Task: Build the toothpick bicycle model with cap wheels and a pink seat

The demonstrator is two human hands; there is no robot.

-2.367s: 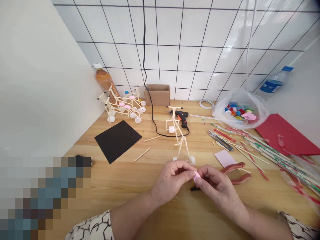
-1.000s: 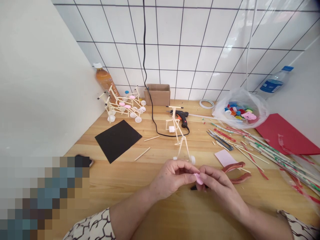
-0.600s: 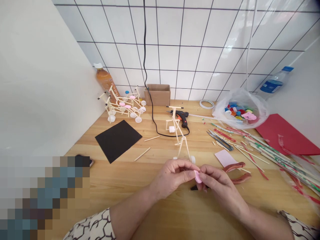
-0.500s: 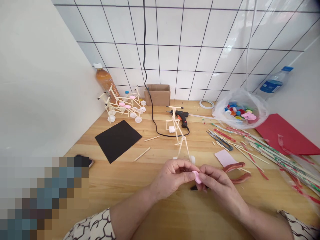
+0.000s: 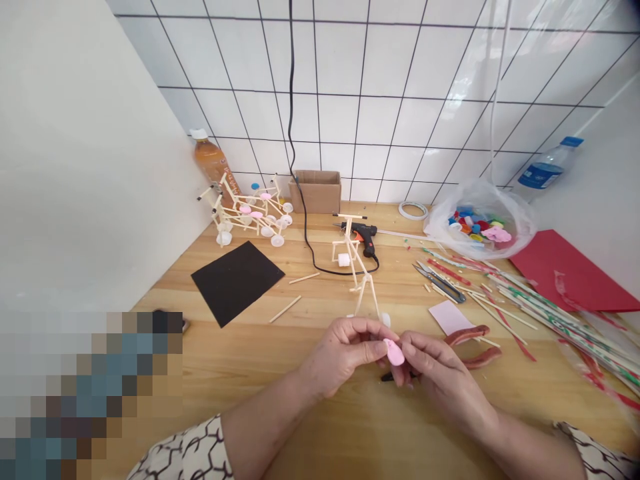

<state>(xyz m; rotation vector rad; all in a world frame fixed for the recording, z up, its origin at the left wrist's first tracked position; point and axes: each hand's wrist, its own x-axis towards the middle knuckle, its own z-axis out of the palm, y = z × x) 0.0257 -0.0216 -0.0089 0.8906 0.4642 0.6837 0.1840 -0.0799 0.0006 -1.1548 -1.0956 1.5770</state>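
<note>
A small pink teardrop-shaped piece (image 5: 395,353) is pinched between the thumb and fingers of my left hand (image 5: 345,353). Against its right side are the closed fingers of my right hand (image 5: 440,370). Just beyond my hands stands a small stick-built frame (image 5: 367,280) with a white roll and a white wheel. Red-handled pliers (image 5: 480,360) lie beside my right hand, their dark jaws partly under it. A pale pink sheet (image 5: 449,317) rests behind the pliers.
Several stick models (image 5: 255,213) with pink pads stand at the back left near an orange drink bottle (image 5: 213,160). Behind the frame are a glue gun (image 5: 367,238) and a cardboard box (image 5: 317,192). Scissors (image 5: 440,281), wrapped sticks and a bag of caps (image 5: 480,223) sit right.
The pink piece has turned, and more of its flat face now shows. My right thumb has moved slightly back to the right. The whole view has shifted a little.
</note>
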